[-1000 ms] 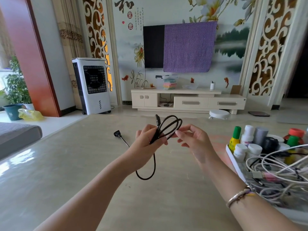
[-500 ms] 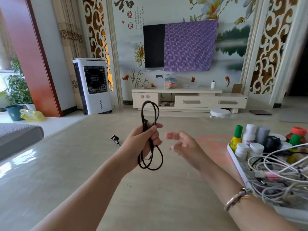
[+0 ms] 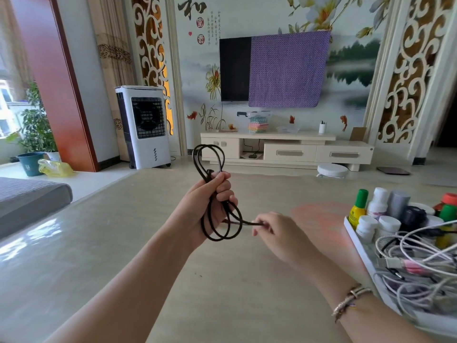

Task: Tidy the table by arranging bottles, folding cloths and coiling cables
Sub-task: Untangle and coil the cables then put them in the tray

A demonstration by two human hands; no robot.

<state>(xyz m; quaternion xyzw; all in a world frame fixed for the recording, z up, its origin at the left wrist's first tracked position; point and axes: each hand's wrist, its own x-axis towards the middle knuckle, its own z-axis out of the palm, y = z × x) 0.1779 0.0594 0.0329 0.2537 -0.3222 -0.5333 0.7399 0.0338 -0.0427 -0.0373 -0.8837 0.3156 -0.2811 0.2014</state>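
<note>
The black cable hung in loops above the table, gathered in the left hand, whose fingers were curled tightly round it. The right hand pinched the cable's loose end just beside the lower loops. A white tray of bottles and tangled white cables sat at the right.
</note>
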